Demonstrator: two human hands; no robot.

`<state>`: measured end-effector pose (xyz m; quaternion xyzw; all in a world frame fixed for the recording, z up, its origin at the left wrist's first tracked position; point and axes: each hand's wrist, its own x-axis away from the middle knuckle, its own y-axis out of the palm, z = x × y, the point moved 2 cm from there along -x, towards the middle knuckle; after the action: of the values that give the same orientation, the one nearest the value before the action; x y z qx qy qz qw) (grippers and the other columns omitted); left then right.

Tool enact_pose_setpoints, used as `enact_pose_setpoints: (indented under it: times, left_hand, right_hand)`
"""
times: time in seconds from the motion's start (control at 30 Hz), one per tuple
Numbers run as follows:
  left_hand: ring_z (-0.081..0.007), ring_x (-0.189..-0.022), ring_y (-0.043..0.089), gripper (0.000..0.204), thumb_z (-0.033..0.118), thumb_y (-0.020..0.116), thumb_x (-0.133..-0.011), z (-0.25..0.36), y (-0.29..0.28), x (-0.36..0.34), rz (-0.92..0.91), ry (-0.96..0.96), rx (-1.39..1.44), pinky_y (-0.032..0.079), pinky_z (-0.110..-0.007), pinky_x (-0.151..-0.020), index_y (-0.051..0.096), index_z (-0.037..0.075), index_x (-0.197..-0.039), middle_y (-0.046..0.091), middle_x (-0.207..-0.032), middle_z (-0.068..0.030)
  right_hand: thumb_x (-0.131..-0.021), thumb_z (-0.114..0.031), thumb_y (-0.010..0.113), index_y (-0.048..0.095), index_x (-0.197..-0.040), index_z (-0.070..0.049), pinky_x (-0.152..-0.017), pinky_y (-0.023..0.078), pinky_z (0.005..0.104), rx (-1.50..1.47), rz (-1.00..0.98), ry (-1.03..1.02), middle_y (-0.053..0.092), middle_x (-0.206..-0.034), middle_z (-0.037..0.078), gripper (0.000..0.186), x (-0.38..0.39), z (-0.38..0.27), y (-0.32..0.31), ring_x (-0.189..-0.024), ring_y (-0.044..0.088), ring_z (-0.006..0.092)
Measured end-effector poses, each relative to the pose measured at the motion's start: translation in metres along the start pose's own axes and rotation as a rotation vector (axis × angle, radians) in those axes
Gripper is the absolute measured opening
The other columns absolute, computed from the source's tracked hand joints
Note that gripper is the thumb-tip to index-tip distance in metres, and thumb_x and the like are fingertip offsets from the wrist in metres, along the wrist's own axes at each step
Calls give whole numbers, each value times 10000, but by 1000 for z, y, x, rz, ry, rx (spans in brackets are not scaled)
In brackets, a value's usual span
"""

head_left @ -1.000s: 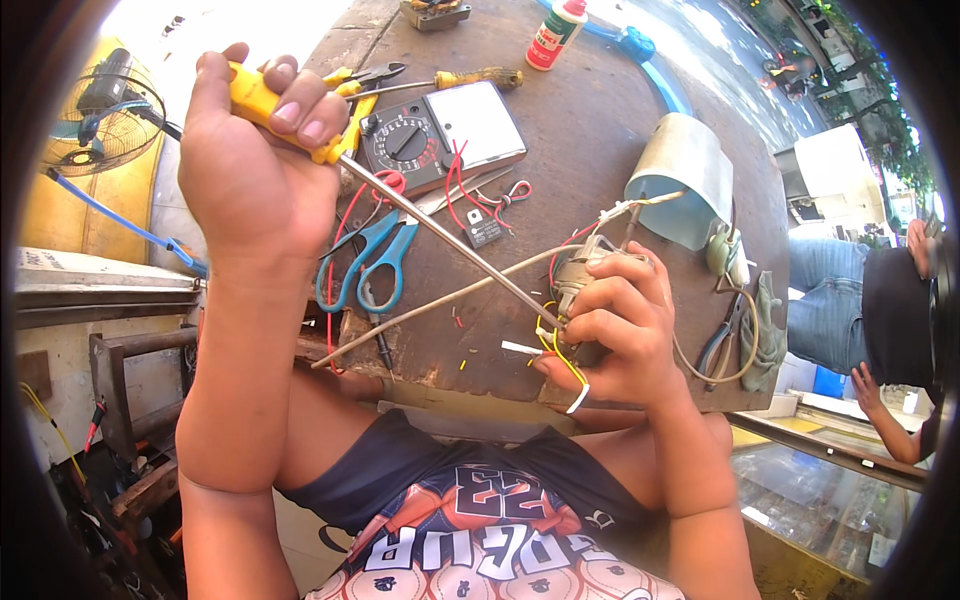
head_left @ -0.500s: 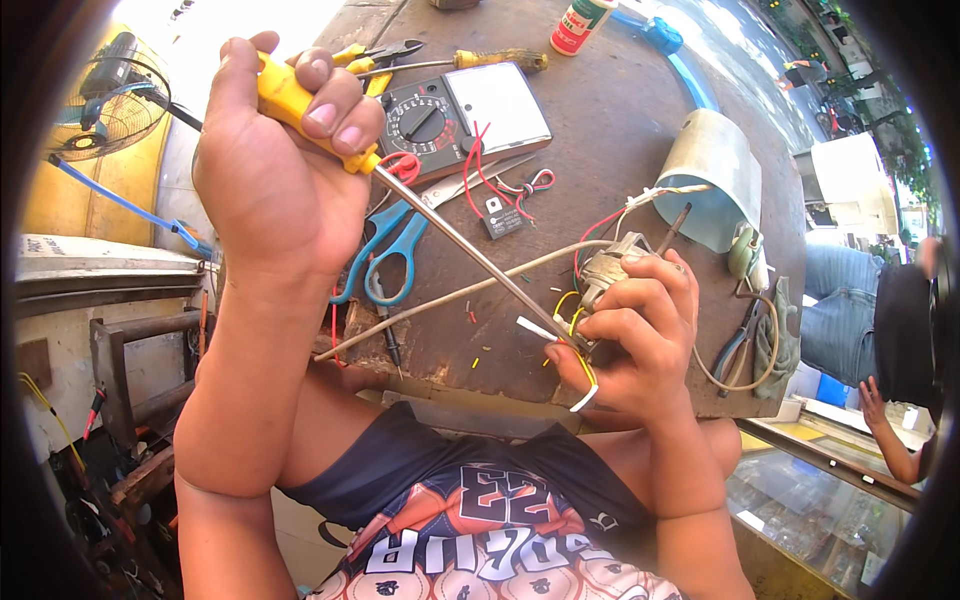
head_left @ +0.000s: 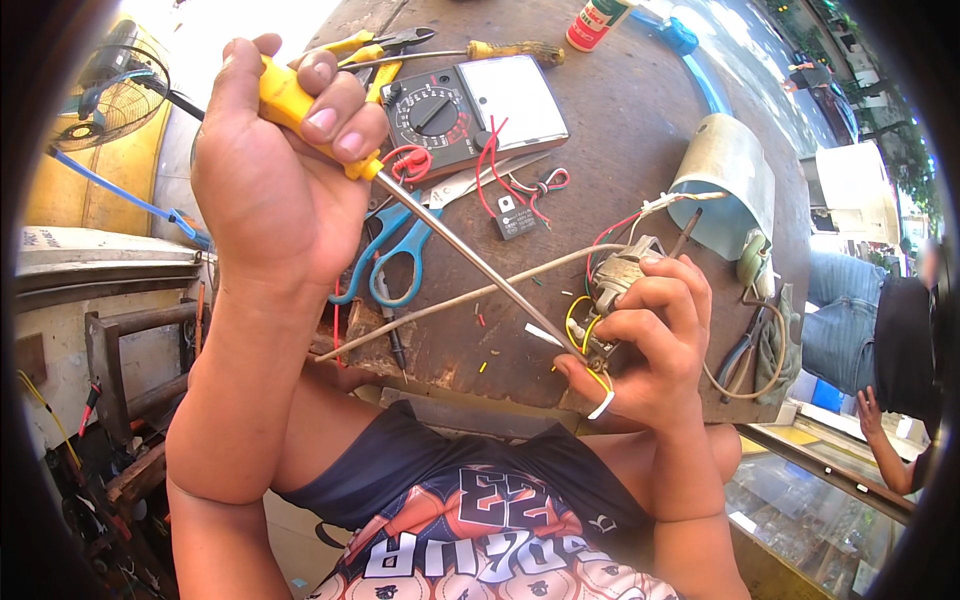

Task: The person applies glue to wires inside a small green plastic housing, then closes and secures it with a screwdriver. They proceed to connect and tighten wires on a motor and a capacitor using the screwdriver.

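Note:
My left hand [head_left: 285, 190] is closed round the yellow handle of a long screwdriver [head_left: 470, 255]. Its shaft slants down to the right, and the tip meets a small electric motor [head_left: 622, 275] near my right thumb. Wrapped round that motor are the fingers of my right hand [head_left: 650, 340], which hide part of it. Yellow and white wires [head_left: 578, 325] stick out by the thumb. From the motor's far side, red and white wires run to a pale bluish housing [head_left: 728, 190] lying on its side. A grey cable [head_left: 470, 290] stretches left from the motor.
On the wooden table [head_left: 590, 130] lie an analog multimeter [head_left: 435, 115], blue-handled scissors [head_left: 400, 265], a black capacitor [head_left: 515, 218], yellow-handled pliers [head_left: 400, 38] and another screwdriver [head_left: 515, 52]. A red-and-white bottle [head_left: 595, 25] stands behind. Another person [head_left: 900, 330] is at the right.
The view has shifted slightly, so the table's things sit a little further right. Both hands keep their holds, with the screwdriver tip still at the motor.

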<state>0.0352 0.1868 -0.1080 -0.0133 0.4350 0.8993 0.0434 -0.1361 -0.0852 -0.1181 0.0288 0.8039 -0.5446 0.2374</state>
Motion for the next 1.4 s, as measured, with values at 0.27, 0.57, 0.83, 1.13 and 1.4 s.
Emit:
enact_pose_setpoints:
  times: [0.27,0.57,0.83,1.13,1.4]
  left_hand:
    - [-141,-713,471,237,330,435,-1204,4,-8,-3,-6,-9,-15,426,-334,-646,449,96,-1240,522,-940,-65]
    - [-128,-727,443,191,266,459,-1200,2,-9,3,25,0,-35,409,-301,-648,470,76,-1218,449,-971,-60]
    - [-143,-725,457,216,294,432,-1208,8,-16,1,-24,-26,-47,426,-326,-647,445,79,-1227,479,-974,-71]
    - [-141,-760,461,234,305,428,-1215,8,-20,4,-14,-24,-31,432,-335,-693,464,74,-1224,474,-977,-70]
    - [-142,-773,456,238,314,443,-1213,8,-31,5,36,-40,-43,430,-338,-712,480,79,-1210,461,-979,-62]
  right_hand:
    - [-648,-397,966,728,-814,-228,-1110,417,605,-36,25,9,664,-1001,-41,336,-2,3,1,-1212,640,281]
    - [-632,-382,956,733,-819,-220,-1100,418,604,-18,28,-1,673,-998,-40,333,0,3,2,-1212,639,282]
    - [-614,-403,975,734,-823,-217,-1089,421,601,-42,-5,18,676,-1004,-40,370,-2,5,-1,-1224,631,287]
    - [-614,-400,971,740,-831,-220,-1084,418,604,-46,1,19,676,-1015,-42,364,-3,5,0,-1227,630,287]
    - [-624,-382,959,735,-830,-223,-1080,417,618,-47,-11,20,676,-1013,-44,343,-3,5,-1,-1226,632,283]
